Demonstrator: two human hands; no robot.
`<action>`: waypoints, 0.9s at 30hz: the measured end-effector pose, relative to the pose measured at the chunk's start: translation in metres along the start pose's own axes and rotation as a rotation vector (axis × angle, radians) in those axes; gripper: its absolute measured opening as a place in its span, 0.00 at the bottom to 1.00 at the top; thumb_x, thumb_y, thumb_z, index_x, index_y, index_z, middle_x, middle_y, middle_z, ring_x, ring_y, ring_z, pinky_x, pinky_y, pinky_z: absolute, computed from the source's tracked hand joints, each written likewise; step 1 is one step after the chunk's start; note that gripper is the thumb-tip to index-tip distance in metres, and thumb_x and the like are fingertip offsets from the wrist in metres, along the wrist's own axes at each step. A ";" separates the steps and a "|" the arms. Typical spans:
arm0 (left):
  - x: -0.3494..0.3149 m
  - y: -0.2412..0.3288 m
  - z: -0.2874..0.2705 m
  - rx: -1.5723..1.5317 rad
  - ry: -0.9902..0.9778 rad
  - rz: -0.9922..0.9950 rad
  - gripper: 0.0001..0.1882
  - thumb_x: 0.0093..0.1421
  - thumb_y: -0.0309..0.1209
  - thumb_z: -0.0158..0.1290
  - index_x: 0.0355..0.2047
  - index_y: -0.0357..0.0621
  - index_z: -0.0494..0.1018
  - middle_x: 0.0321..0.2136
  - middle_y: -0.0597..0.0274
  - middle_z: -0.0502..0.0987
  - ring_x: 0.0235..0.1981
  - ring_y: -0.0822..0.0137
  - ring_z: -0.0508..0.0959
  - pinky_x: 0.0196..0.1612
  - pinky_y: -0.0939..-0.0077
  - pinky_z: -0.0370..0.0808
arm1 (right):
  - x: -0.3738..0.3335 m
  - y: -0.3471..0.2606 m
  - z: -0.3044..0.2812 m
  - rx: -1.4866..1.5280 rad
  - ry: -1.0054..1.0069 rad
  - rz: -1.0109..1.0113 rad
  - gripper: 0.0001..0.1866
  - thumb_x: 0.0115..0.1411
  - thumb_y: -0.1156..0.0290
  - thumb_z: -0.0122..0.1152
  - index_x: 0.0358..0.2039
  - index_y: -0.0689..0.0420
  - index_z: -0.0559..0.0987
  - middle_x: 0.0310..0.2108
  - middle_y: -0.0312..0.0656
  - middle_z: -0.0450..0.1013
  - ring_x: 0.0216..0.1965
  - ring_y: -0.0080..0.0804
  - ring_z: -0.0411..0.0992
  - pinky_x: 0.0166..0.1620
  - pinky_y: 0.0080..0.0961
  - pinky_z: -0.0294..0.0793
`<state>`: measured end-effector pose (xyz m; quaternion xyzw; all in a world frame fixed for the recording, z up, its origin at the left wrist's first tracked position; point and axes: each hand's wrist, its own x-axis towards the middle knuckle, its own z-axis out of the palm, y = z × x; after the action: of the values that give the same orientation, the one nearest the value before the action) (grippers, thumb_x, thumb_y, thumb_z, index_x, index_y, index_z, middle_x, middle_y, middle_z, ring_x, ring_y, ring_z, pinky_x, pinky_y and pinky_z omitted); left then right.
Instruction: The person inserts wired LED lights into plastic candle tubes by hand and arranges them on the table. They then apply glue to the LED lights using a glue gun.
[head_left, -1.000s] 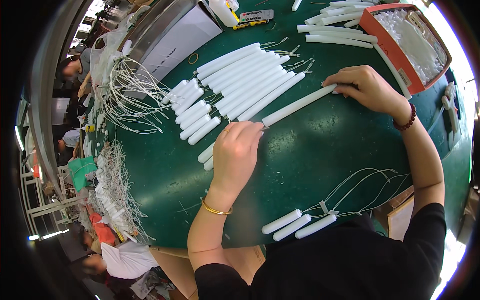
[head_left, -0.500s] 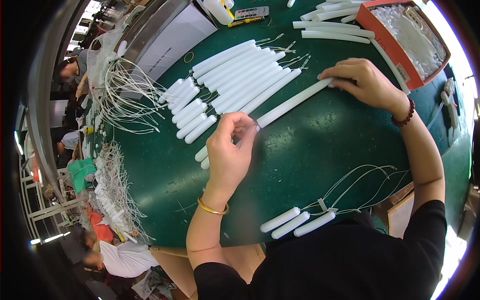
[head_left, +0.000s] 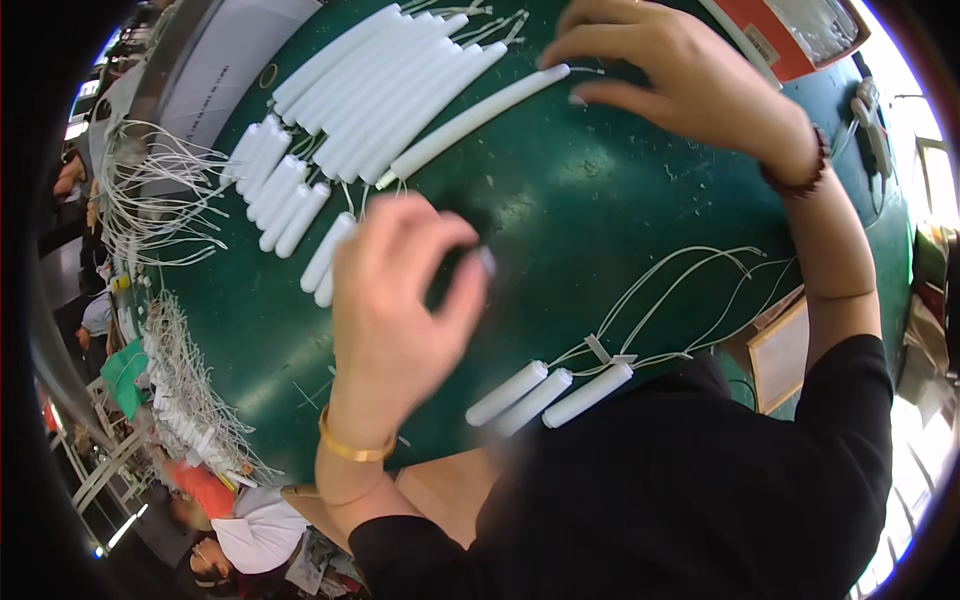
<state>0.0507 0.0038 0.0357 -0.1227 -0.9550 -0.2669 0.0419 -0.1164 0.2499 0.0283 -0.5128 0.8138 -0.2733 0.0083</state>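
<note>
Where the head view looks down on the green worktop (head_left: 600,230), rows of white things crowd the far-left part: a bank of long white tubes (head_left: 390,80) lying side by side, and nearer the left edge a group of short white tubes (head_left: 275,190). Loose bundles of thin white wires (head_left: 150,200) spread along the left rim. Near the person's body, three short tubes with wire tails (head_left: 550,392) lie side by side, their thin leads curving away to the right. An orange-framed tray (head_left: 800,35) sits at the far right corner.

One long white tube (head_left: 470,120) lies apart from the bank, just on its near side. Its long axis runs diagonally, the far end pointing up and right, the near end down and left toward the short tubes.

The right hand (head_left: 680,75) rests over the far end of that tube, fingers curled down on the tip; whether it truly pinches it I cannot tell. The left hand (head_left: 400,310), blurred, hovers above the worktop with thumb and fingers bent toward each other, and nothing can be made out between them. It hides part of the worktop below the tube's near end.
</note>
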 end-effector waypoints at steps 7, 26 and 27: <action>-0.060 0.064 0.019 -0.022 -0.325 0.079 0.35 0.41 0.41 0.70 0.49 0.47 0.70 0.46 0.58 0.71 0.46 0.57 0.73 0.46 0.60 0.64 | -0.018 -0.038 -0.008 0.174 -0.386 -0.063 0.15 0.54 0.62 0.71 0.35 0.58 0.80 0.31 0.39 0.75 0.34 0.39 0.75 0.39 0.34 0.72; -0.038 0.006 -0.006 0.048 -0.020 -0.081 0.15 0.52 0.27 0.64 0.40 0.41 0.76 0.40 0.59 0.76 0.40 0.55 0.77 0.43 0.64 0.71 | -0.014 -0.013 0.023 -0.032 -0.198 0.058 0.11 0.54 0.67 0.68 0.31 0.56 0.75 0.32 0.41 0.70 0.33 0.40 0.73 0.41 0.36 0.70; -0.038 0.003 -0.008 0.083 -0.013 -0.085 0.13 0.53 0.28 0.64 0.38 0.42 0.76 0.38 0.61 0.76 0.38 0.58 0.77 0.41 0.65 0.71 | -0.014 -0.011 0.026 -0.039 -0.224 0.043 0.09 0.54 0.69 0.67 0.30 0.56 0.74 0.32 0.41 0.70 0.33 0.39 0.72 0.40 0.35 0.70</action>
<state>0.0880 -0.0059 0.0386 -0.0818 -0.9698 -0.2279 0.0296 -0.0928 0.2466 0.0077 -0.5226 0.8237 -0.1982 0.0952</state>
